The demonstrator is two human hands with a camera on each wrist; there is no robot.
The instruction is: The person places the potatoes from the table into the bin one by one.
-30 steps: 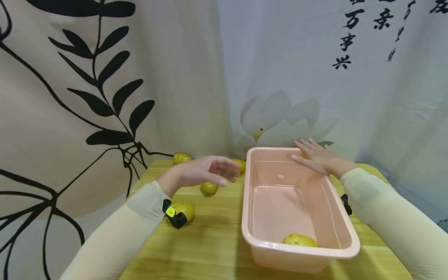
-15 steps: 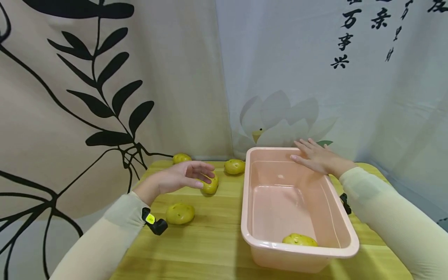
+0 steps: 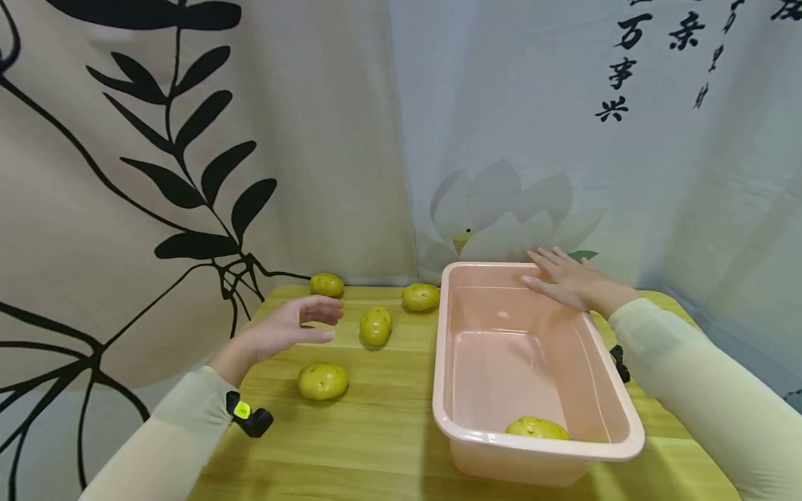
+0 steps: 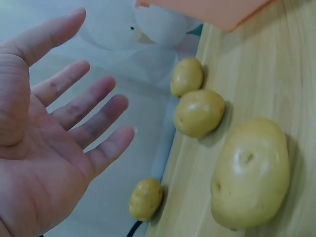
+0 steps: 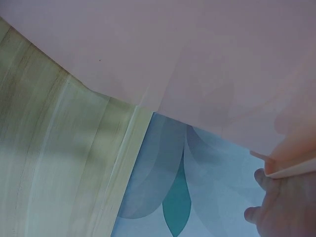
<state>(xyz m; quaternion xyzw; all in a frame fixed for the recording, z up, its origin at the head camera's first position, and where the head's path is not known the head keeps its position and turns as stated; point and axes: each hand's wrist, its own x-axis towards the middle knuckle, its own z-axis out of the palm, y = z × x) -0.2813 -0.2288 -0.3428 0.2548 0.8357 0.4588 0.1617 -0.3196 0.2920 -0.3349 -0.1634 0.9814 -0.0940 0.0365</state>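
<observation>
My left hand [image 3: 288, 328] hovers over the left part of the table with its fingers spread and relaxed, holding nothing. Its palm faces sideways in the left wrist view. Closest to it is a yellow potato [image 3: 323, 381]; a second potato [image 3: 376, 325] lies right of the fingertips. At the back edge are a third potato [image 3: 326, 284] and another potato [image 3: 420, 297] near the basin. My right hand [image 3: 567, 282] rests with straight fingers on the back right rim of the pink plastic basin [image 3: 460, 437]. A potato [image 3: 537, 428] lies inside the basin, at its near end.
The wooden table [image 3: 376, 431] ends at a hanging curtain [image 3: 338, 139] printed with black leaves and writing. The basin takes up the table's right half, its walls high on all sides. A black wrist camera [image 3: 249, 415] is strapped to the left sleeve.
My left hand has moved left and slightly down, away from the basin, uncovering the potatoes behind it. My right hand has stayed on the rim.
</observation>
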